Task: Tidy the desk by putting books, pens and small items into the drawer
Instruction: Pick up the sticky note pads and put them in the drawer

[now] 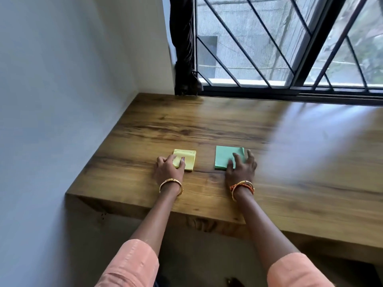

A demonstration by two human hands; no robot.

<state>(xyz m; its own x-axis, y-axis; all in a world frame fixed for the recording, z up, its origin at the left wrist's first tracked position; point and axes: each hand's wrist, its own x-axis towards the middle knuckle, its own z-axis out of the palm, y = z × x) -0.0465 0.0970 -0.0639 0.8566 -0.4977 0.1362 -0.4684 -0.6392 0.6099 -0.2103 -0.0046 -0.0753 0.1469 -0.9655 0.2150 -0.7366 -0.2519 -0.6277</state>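
Wooden desk (228, 125) by barred window (290, 42); left grip (169, 169) curled round yellow pad (187, 162), right grip (241, 168) flat on green pad (223, 157).

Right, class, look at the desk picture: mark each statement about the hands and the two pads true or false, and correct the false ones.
1. The left hand is on the yellow pad. True.
2. The green pad lies left of the yellow one. False: it lies to its right.
3. Both pads lie on the desk. True.
4. The right hand holds a pen. False: its fingers are spread over the green pad; no pen shows.
5. The two pads touch each other. False: bare wood separates them.
6. A window with bars stands behind the desk. True.
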